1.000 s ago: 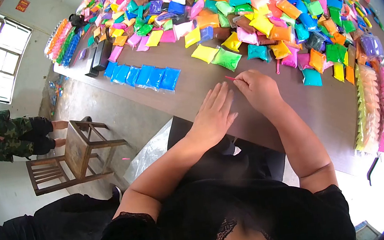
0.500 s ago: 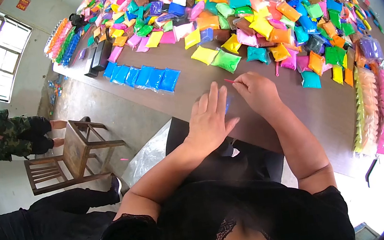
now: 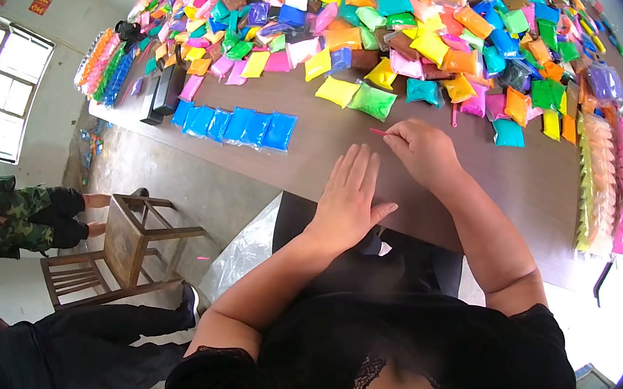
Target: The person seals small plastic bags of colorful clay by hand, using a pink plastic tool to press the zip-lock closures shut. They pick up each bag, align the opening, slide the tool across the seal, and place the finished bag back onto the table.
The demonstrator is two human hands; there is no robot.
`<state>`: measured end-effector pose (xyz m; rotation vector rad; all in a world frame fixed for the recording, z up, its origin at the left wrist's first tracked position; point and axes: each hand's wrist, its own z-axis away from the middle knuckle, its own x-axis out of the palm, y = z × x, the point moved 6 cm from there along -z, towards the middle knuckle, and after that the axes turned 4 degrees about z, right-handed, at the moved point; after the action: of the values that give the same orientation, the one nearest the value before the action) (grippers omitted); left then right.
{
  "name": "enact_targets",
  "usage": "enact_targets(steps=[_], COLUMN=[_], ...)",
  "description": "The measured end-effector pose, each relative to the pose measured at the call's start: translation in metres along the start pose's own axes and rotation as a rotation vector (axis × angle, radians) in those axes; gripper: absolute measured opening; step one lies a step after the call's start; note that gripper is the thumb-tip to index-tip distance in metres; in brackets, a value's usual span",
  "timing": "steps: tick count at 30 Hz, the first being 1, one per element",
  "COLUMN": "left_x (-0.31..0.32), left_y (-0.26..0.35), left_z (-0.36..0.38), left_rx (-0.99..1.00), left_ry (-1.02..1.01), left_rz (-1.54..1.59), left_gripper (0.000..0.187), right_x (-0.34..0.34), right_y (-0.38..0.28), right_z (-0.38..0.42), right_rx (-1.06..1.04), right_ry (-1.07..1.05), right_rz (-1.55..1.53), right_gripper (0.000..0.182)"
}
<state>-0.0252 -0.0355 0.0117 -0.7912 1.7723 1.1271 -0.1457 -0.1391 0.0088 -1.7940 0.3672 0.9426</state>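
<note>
My left hand lies palm down at the table's near edge, its fingers stretched out close together and the thumb apart. Whatever may be under the palm is hidden. To its right, my right hand pinches a thin pink stick between thumb and fingertips, just above the brown table. Beyond the hands lie a yellow packet and a green packet, side by side. A row of overlapping blue packets rests to the left, along the table edge.
A large heap of colourful packets covers the table's far side. Strips of joined packets hang at the right. A black box stands at the left, near a wooden chair. Two people are on the left.
My left hand has shifted slightly, and the bit of blue that showed beside its fingers is out of sight. My right hand keeps its pinch on the pink stick.
</note>
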Motion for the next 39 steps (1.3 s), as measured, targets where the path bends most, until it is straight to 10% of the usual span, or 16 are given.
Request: enact_targets(steps=[39], left_x=[-0.011], left_y=[-0.016], left_z=[0.012], left_rx=[0.127], left_ry=[0.135], left_rz=[0.060], left_gripper=[0.045], right_x=[0.018], right_y=[-0.015], right_z=[0.010], right_rx=[-0.229], right_ry=[0.026], right_rz=[-0.013], right_gripper=[0.012])
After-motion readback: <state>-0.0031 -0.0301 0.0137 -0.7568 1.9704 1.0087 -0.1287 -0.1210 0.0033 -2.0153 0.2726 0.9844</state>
